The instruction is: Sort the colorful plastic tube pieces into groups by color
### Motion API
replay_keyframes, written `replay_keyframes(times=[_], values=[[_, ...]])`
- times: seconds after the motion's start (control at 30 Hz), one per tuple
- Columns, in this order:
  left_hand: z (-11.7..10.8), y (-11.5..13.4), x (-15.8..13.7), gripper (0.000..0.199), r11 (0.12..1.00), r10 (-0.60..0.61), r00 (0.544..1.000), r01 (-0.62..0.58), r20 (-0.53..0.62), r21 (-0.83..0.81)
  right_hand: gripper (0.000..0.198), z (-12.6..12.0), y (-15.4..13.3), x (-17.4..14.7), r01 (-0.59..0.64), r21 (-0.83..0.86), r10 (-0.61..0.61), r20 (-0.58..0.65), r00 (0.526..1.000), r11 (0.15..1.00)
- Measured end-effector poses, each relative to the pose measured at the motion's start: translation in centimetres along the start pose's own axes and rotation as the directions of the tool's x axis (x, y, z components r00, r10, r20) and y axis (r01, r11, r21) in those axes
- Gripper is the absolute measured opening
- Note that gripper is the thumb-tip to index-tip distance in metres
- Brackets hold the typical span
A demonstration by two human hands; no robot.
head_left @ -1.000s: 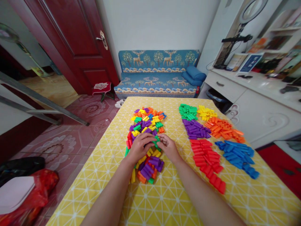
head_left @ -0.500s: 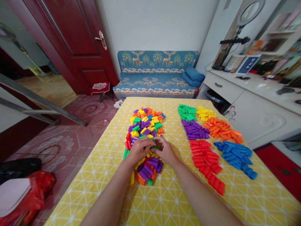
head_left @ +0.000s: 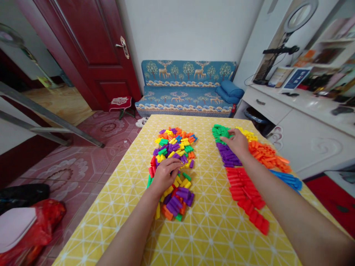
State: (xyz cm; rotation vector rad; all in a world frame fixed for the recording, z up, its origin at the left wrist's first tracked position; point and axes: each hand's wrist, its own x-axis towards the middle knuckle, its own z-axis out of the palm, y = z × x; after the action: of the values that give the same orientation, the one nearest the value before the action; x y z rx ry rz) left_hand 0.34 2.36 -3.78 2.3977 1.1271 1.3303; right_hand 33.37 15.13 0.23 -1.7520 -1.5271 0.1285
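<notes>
- At the lower left edge of the frame a red plastic bag (head_left: 41, 229) lay on the tiled floor, apart from the work.
- A table (head_left: 194, 236) under a yellow patterned cloth filled the lower centre and bore all the pieces.
- Left of centre sat the mixed pile (head_left: 172, 166) of coloured blocks, every colour jumbled together, apparently the unsorted stock.
- The left hand (head_left: 165, 174) rested palm down on the middle of that pile, fingers curled onto the blocks; whether they pinched one could not be told.
- Right of centre the green group (head_left: 219, 133) lay toward the table's far edge, with the purple group (head_left: 229, 157) just below it.
- The right hand (head_left: 236, 142) reached over where green met purple, fingertips bent down at the green blocks; what it gripped, if anything, was hidden.
- The red group (head_left: 246, 195) ran toward the lower right, beside the forearm.
- Further right lay the yellow group (head_left: 248, 135), the orange group (head_left: 266, 155) and the blue group (head_left: 288, 179), each colour kept to its own patch.
</notes>
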Motion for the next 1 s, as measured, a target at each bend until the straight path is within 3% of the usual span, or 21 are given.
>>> replay_keyframes(times=[0.1, 0.23, 0.4, 0.63, 0.77, 0.83, 0.93, 1.0], values=[[0.0, 0.0, 0.0, 0.022, 1.0, -0.021, 1.0, 0.021, -0.008, -0.005, 0.046, -0.5, 3.0, 3.6, -0.034, -0.242, 0.044, 0.035, 0.998, 0.97], [-0.1, 0.0, 0.0, 0.023, 0.999, -0.039, 0.999, 0.039, 0.0, -0.02, 0.048, 0.1, 4.9, 5.0, 0.006, -0.384, 0.054, 0.144, 0.988, 0.923], [-0.1, 0.1, 0.0, 0.023, 0.999, -0.045, 0.999, 0.045, 0.006, -0.02, 0.042, 1.0, 5.5, 5.4, 0.043, -0.385, 0.035, 0.193, 0.981, 0.922], [0.0, 0.0, 0.0, 0.023, 0.999, -0.046, 0.999, 0.046, 0.007, -0.013, 0.037, 0.8, 5.0, 4.6, 0.058, -0.25, -0.045, 0.057, 0.997, 0.966], [0.0, -0.1, -0.1, 0.022, 0.999, -0.046, 0.999, 0.046, 0.01, -0.022, 0.03, 0.9, 1.9, 1.6, 0.135, -0.075, -0.134, 0.024, 0.991, 0.988], [0.0, -0.1, -0.1, 0.022, 0.999, -0.043, 0.999, 0.043, 0.01, -0.027, 0.026, 1.2, -0.1, -1.2, 0.188, 0.091, -0.197, 0.103, 0.975, 0.978], [0.0, -0.1, 0.0, 0.021, 0.999, -0.037, 0.999, 0.037, 0.007, -0.019, 0.021, 2.0, -2.8, -6.9, 0.203, 0.362, -0.324, 0.315, 0.892, 0.91], [0.0, -0.1, 0.0, 0.021, 0.999, -0.041, 0.999, 0.041, 0.009, -0.007, 0.021, 2.6, -4.0, -10.9, 0.174, 0.455, -0.378, 0.407, 0.832, 0.873]])
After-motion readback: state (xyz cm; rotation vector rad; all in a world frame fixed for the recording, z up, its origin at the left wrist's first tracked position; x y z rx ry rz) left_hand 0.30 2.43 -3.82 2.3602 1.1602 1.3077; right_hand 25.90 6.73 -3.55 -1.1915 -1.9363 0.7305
